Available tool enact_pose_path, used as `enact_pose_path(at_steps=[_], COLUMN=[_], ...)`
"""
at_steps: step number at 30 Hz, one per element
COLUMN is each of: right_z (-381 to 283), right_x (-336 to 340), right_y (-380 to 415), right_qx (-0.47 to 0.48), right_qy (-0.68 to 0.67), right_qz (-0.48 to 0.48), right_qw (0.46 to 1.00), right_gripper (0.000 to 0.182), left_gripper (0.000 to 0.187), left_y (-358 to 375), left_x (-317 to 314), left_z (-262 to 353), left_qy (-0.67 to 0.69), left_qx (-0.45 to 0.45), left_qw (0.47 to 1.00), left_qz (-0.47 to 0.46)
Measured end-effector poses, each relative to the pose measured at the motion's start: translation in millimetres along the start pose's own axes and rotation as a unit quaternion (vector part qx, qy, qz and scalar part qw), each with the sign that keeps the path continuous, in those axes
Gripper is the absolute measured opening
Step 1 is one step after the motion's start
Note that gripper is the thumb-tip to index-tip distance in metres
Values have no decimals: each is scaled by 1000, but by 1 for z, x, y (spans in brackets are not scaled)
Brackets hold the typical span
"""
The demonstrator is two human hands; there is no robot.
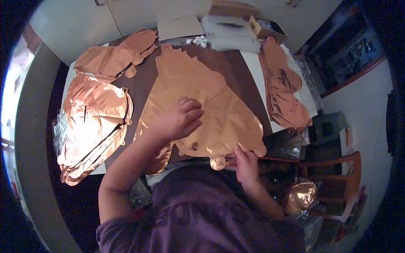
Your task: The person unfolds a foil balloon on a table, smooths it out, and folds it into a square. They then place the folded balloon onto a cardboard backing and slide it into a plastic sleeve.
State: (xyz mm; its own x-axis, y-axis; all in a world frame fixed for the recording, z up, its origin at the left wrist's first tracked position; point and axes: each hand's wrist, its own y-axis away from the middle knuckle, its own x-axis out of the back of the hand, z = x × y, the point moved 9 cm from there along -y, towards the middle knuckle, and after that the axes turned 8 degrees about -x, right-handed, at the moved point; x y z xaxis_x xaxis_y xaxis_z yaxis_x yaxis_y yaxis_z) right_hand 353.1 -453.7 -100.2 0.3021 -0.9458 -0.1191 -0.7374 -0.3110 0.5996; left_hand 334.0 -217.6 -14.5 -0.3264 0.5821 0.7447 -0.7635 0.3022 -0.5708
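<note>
A large flat, uninflated copper-coloured foil balloon [206,88] lies across the middle of the table and reaches its front edge. Over its left-centre part is my left hand [183,120], a ring on one finger. Its fingers are loosely bent and slightly apart, with nothing visible in them; the thumb is hidden. At the balloon's front edge, my right hand [244,164] pinches the foil, thumb on top and fingers partly hidden below. A short tab of the balloon hangs just left of that hand.
Stacked flat foil balloons lie at left [95,114], back left [109,59] and right [282,88]. Small white pieces [197,41], a clear plastic bag [232,33] and an open cardboard box [266,28] are at the back. A wooden chair [354,177] stands at right.
</note>
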Motion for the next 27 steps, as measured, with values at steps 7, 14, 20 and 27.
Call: enact_pose_path(at_steps=[7, 14, 20, 27], right_z=[-23, -35, -62, -86], right_x=[4, 6, -6, -46], right_y=[-1, -10, 2, 45], right_qx=[48, 85, 204, 472], right_qy=[42, 101, 113, 498], right_qz=[27, 66, 73, 173], right_qw=[998, 989, 970, 707], right_gripper=[32, 24, 18, 14], left_gripper=[32, 40, 47, 49], left_y=[1, 0, 2, 4], left_x=[-4, -15, -22, -20], left_z=[-4, -1, -7, -7], left_qy=[-9, -92, -127, -144], left_qx=[13, 5, 44, 43], left_qw=[1000, 993, 986, 983], left_qz=[-14, -72, -99, -101])
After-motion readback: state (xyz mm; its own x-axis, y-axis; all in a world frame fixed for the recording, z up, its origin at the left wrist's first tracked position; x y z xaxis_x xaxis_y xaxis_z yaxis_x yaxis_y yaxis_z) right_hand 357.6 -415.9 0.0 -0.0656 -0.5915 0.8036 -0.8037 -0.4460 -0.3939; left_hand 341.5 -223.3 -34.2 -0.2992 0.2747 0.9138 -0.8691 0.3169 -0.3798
